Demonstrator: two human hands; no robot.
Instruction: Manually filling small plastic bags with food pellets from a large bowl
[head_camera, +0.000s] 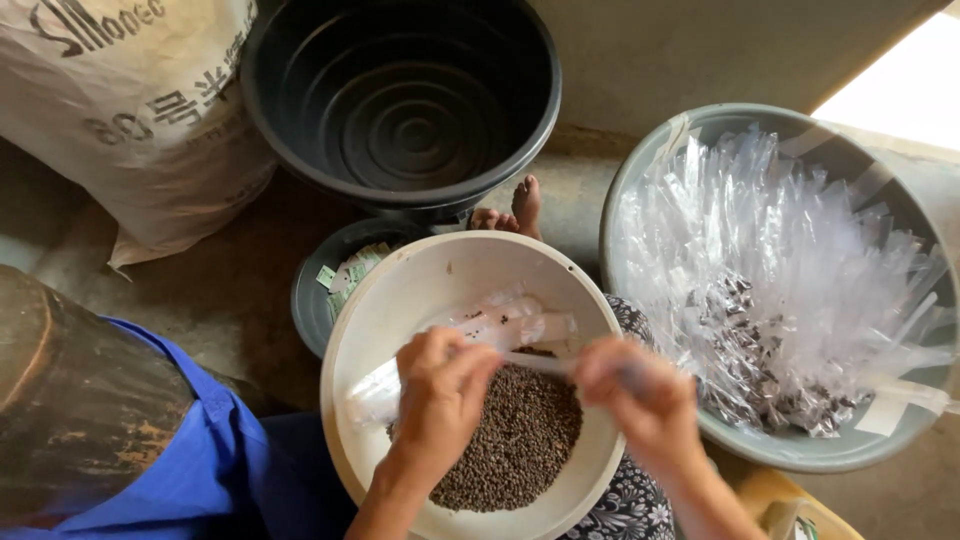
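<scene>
A bare concrete floor (220, 290), seen from above, fills the view, grey and dusty, with a bright patch of daylight at the top right corner. A printed woven sack (130, 110) slumps on the floor at top left. Beside it stands a large black plastic tub (400, 100) with ridged rings inside; nothing shows in it. Toes of a bare foot (515, 208) peek out just below the tub. A blue cloth (200, 440) lies at lower left against a dark, worn, rounded object (70, 400).

In the centre sits a cream plastic basin (400, 290) on a lap in patterned fabric. It holds a heap of small brown seeds (520, 440) and some clear plastic bags. Half hidden behind it is a small dark bowl (315, 300) with little green and white paper slips (350, 270).

To the right, a grey basin (800, 455) is piled with clear narrow plastic bags (780, 230), some filled with dark seeds.

Both hands work over the cream basin. The left hand (440, 385) has its fingers pinched together on a slim clear plastic bag (535, 362), held level above the seeds. The right hand (640, 395) is closed on the bag's other end; it is motion-blurred.
</scene>
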